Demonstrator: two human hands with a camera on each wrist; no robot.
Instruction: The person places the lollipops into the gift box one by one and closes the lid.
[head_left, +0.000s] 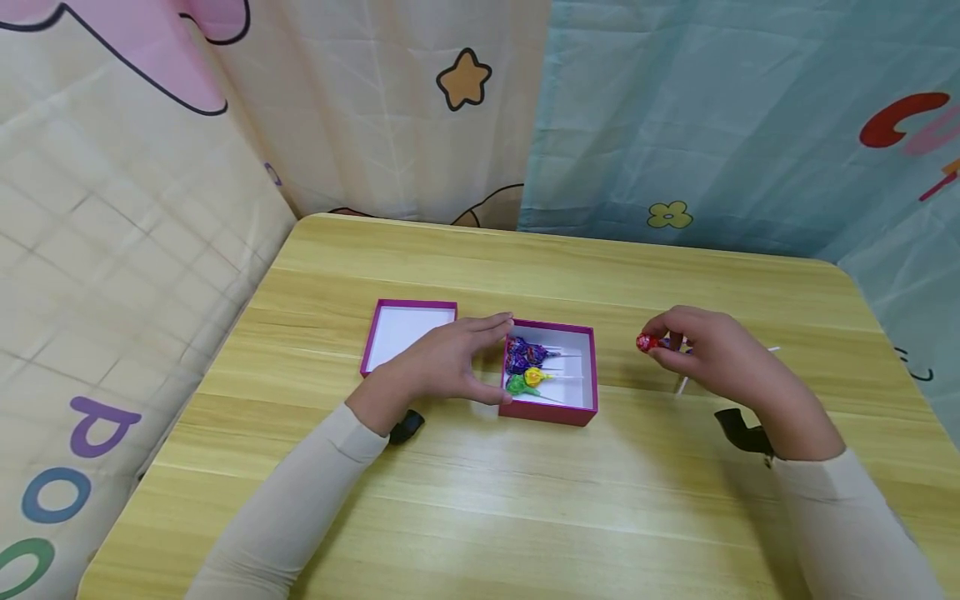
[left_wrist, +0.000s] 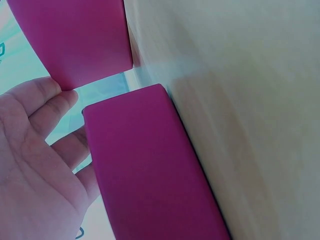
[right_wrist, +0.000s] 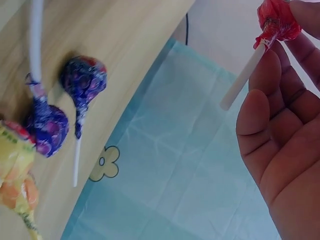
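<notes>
Right hand (head_left: 708, 350): thumb and fingers pinch a red-wrapped lollipop (right_wrist: 281, 21) by its candy head, above the table, right of the magenta box (head_left: 551, 414). Left hand (head_left: 446, 357) spans the box's left end, thumb at the near corner, fingertips at the far; I read a light steadying grasp.

Handling, my guess: featherweight, hard ball, slick crinkly wrapper that could twist under the fingers. Thin stick (right_wrist: 243, 77), stiff but bendable; I'd favour the head or the wrapper's gathered neck. Box likely light card, easily nudged.

From my remote seat, the head view gives me the box's contents: purple, yellow and green lollipops (head_left: 521, 386). The left wrist shows only outer walls. The right wrist shows the red one's stick and loose purple lollipops (right_wrist: 83, 79), mostly hand-hidden from above.
</notes>
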